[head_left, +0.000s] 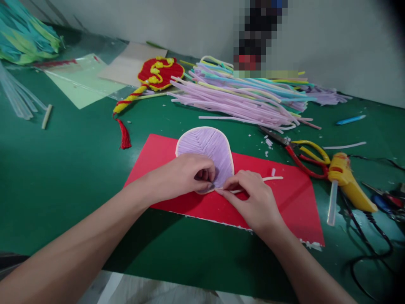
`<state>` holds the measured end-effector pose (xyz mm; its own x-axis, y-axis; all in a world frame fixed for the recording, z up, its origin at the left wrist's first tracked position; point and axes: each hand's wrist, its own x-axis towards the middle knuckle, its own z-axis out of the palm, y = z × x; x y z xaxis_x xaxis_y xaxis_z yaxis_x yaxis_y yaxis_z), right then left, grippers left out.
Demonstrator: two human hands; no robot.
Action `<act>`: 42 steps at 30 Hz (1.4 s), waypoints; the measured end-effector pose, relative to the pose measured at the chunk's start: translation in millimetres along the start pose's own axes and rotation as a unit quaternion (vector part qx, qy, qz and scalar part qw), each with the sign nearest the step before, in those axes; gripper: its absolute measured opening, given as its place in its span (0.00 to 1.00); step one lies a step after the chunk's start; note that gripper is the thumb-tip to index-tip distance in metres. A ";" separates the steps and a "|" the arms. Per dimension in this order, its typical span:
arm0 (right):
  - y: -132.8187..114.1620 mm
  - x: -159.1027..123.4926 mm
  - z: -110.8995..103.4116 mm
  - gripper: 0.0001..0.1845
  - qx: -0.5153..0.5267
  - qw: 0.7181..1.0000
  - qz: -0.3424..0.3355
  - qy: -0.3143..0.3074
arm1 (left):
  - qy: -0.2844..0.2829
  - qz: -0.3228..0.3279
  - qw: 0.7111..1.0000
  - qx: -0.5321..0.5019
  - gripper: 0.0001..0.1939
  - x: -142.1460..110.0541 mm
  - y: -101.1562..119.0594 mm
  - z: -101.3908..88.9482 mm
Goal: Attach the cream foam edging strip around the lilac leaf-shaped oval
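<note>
A round purple fan face [205, 143], covered in slanting rows of pipe cleaners and edged in cream, lies on a red board [291, 202]. My left hand [196, 171] rests over its lower left part, fingers curled, thumb and fingertip closed at the bottom edge. At the lower right of that edge, my right hand [249, 194] pinches a cream pipe cleaner [272, 178] against the rim. The strip's loose end sticks out to the right beyond the knuckles. My fingers hide part of the bottom rim.
Behind lie a pile of pastel pipe cleaners [234, 97] and a red-and-yellow fan [161, 72] with a tassel [124, 135]. To the right are scissors [297, 156], a yellow glue gun [351, 185] with its cord, and a blue pen-like stick [351, 120]. Clear glue sticks [19, 95] lie left.
</note>
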<state>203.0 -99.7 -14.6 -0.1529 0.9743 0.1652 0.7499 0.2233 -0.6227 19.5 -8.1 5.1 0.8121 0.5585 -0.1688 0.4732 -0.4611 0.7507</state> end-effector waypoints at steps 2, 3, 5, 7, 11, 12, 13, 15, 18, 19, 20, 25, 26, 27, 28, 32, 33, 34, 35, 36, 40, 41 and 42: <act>-0.2 0.3 -0.1 0.06 -0.003 1.000 -0.001 -0.001 | -0.001 -0.001 1.000 -0.002 0.02 0.0 0.0 0.0; -0.3 0.4 -0.2 0.06 -0.004 1.000 -0.001 -0.002 | -0.002 -0.001 1.000 -0.002 0.03 0.0 0.1 0.1; -0.5 0.5 -0.3 0.07 -0.006 1.000 0.001 -0.003 | -0.001 -0.002 1.000 0.000 0.03 0.0 0.2 0.4; -0.5 0.4 -0.4 0.07 -0.006 1.000 0.003 -0.003 | 0.001 -0.002 1.000 0.001 0.03 0.2 0.4 0.7; -1.0 0.2 -0.8 0.07 -0.004 1.000 0.002 -0.002 | 0.001 -0.008 1.000 -0.004 0.03 0.6 0.8 0.9; -1.2 0.2 -0.9 0.07 -0.003 1.000 0.003 -0.003 | 0.001 -0.009 1.000 -0.005 0.03 0.6 0.7 1.0; -1.4 0.3 -1.0 0.06 -0.001 1.000 0.003 -0.004 | 0.001 -0.009 1.000 -0.007 0.03 0.6 0.5 1.0; -1.9 0.4 -1.2 0.07 0.001 1.000 0.005 -0.006 | 0.001 -0.007 1.000 -0.007 0.03 0.7 -0.1 1.1; -1.9 0.2 -1.1 0.06 -0.002 1.000 0.004 -0.007 | -0.001 -0.005 1.000 -0.003 0.03 1.1 -0.5 0.9; -1.8 0.1 -1.0 0.06 -0.003 1.000 0.003 -0.006 | -0.002 -0.005 1.000 -0.001 0.03 1.3 -0.4 0.8; -1.5 0.0 -1.0 0.06 -0.004 1.000 0.002 -0.005 | -0.002 -0.006 1.000 0.001 0.03 1.3 -0.2 0.7; -0.5 0.0 -0.9 0.06 -0.005 1.000 -0.002 0.000 | 0.001 -0.006 1.000 0.001 0.03 1.0 0.8 0.2; -0.5 0.2 -0.9 0.06 -0.005 1.000 -0.002 0.000 | 0.001 -0.007 1.000 0.001 0.03 0.9 1.0 0.1; -0.6 0.2 -0.9 0.06 -0.006 1.000 -0.002 0.000 | 0.001 -0.010 1.000 0.002 0.03 0.9 1.2 0.1; -0.7 0.3 -0.9 0.06 -0.005 1.000 -0.002 0.000 | 0.001 -0.012 1.000 0.002 0.03 0.9 1.3 0.1; -1.3 0.1 -0.7 0.06 -0.002 1.000 0.000 -0.001 | 0.000 -0.013 1.000 0.002 0.02 0.9 1.1 0.6; -1.4 0.0 -0.6 0.06 0.000 1.000 0.001 -0.001 | 0.000 -0.012 1.000 0.001 0.02 0.7 1.0 0.7; -1.4 -0.1 -0.6 0.06 0.002 1.000 0.002 -0.002 | 0.000 -0.010 1.000 0.001 0.02 0.5 1.0 0.6; -1.4 -0.2 -0.5 0.06 0.004 1.000 0.003 -0.003 | -0.001 -0.007 1.000 0.000 0.02 0.1 1.2 0.4; -1.3 -0.3 -0.5 0.06 0.006 1.000 0.004 -0.004 | -0.002 -0.004 1.000 0.000 0.01 -0.3 1.6 -0.1; -0.4 -0.9 -0.3 0.06 0.012 1.000 0.007 -0.003 | -0.008 0.012 1.000 0.015 0.01 -1.7 3.5 -1.3; -0.2 -1.0 -0.2 0.06 0.014 1.000 0.008 -0.002 | -0.006 0.017 1.000 0.023 0.02 -1.9 3.5 -0.8; -0.1 -1.1 0.0 0.06 0.015 1.000 0.008 -0.001 | -0.002 0.024 0.999 0.031 0.03 -2.0 3.0 0.1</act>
<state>203.1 -100.8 -14.7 -0.1422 0.9779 0.1534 0.7330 0.2082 -0.6475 19.3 -10.6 7.6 0.8351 0.5330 -0.1362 0.4543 -0.5285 0.7172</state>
